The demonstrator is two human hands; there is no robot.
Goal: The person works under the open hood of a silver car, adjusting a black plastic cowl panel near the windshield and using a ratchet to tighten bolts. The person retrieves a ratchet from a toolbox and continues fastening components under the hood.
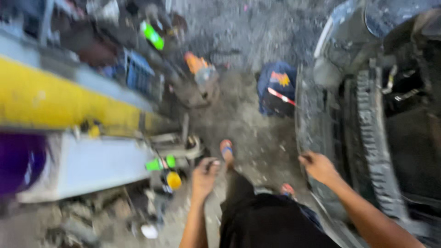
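The view is blurred by motion. My left hand (pixel 205 177) hangs over the dirty concrete floor with its fingers curled and nothing in it that I can make out. My right hand (pixel 318 166) reaches toward the edge of a car's open engine bay (pixel 367 115) on the right; whether it touches the bodywork is unclear. My legs in dark trousers (pixel 262 216) and my sandalled feet (pixel 227 149) show below.
A yellow and white metal structure (pixel 69 105) fills the left. Green and yellow containers (pixel 167 170) lie by its base. A person in dark blue (pixel 276 87) crouches ahead beside the car. An orange tool (pixel 197 64) and a green bottle (pixel 152 36) lie farther off.
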